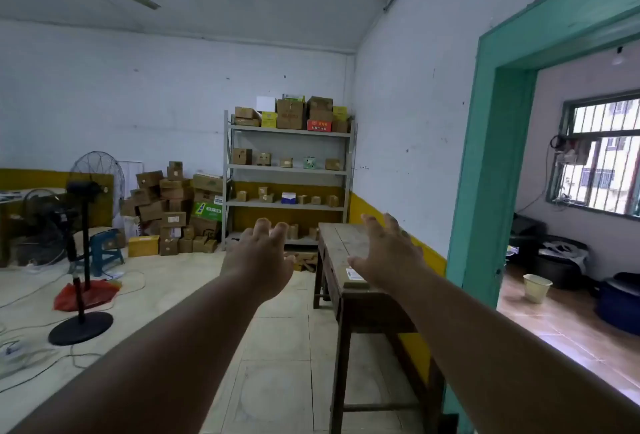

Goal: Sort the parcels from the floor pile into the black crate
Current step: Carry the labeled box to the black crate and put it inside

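Observation:
Both my arms reach forward at chest height. My left hand (258,258) is open, fingers spread, holding nothing. My right hand (386,253) is open too and hovers over the near end of a wooden table (334,243). A pile of brown cardboard parcels (173,211) lies on the floor against the far wall, well beyond both hands. A small parcel with a white label (355,276) lies on the table just under my right hand. I see no black crate in this view.
A metal shelf rack (289,170) with small boxes stands at the far wall. Standing fans (81,257) and loose cables occupy the floor at left, beside a blue stool (105,248). A green-framed doorway (485,170) opens to the right.

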### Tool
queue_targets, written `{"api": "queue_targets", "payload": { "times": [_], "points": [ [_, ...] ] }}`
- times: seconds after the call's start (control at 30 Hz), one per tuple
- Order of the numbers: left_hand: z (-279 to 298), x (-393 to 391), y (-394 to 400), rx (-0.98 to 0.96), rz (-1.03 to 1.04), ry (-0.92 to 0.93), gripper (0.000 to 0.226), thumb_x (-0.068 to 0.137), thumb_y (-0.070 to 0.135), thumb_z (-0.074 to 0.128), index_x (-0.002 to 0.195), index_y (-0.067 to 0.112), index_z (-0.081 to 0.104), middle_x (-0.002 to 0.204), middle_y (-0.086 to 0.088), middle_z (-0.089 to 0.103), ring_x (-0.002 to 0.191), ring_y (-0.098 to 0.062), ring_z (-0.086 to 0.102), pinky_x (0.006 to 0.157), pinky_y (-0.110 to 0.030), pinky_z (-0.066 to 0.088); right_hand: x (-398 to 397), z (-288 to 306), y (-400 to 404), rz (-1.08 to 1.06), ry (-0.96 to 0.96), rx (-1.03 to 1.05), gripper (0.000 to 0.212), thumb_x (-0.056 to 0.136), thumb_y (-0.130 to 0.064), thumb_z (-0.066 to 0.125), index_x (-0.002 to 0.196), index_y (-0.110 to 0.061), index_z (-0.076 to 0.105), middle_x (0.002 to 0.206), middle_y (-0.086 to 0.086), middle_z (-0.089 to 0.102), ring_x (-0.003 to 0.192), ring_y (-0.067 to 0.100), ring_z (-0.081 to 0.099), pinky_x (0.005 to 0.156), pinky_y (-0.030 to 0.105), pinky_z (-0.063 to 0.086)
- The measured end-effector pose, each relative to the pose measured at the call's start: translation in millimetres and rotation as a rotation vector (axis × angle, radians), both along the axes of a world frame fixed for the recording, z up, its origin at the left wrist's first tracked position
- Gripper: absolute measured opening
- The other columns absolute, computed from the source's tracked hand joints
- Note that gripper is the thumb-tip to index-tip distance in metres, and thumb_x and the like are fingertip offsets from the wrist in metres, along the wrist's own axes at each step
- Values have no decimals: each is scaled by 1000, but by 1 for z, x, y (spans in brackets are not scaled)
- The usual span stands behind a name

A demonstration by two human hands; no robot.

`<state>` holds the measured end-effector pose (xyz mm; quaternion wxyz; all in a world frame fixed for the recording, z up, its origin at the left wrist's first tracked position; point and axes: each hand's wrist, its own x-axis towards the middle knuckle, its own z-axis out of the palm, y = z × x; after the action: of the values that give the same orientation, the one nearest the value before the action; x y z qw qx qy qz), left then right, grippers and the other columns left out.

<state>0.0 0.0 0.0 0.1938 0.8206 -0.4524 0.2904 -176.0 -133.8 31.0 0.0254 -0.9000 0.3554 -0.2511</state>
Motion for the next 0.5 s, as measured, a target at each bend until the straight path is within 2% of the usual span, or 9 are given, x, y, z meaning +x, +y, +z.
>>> {"api": "queue_targets", "payload": {
  "times": [0.3,0.5],
  "points": [
    [-17,64,-157,-15,15,45,61,89,52,51,141,29,29,145,-6,36,125,-28,46,90,-42,49,72,-19,-162,-33,-10,-8,82,87,-53,60,153,-32,15,162,9,11,146,34,21,113,56,28],
    [-46,109,-253,1,-42,80,60,89,49,52,141,26,31,143,-4,39,122,-25,48,89,-40,50,124,-55,-268,-28,-39,46,79,82,-51,61,148,-31,22,154,4,27,133,29,36,104,47,40]
  ]
}}
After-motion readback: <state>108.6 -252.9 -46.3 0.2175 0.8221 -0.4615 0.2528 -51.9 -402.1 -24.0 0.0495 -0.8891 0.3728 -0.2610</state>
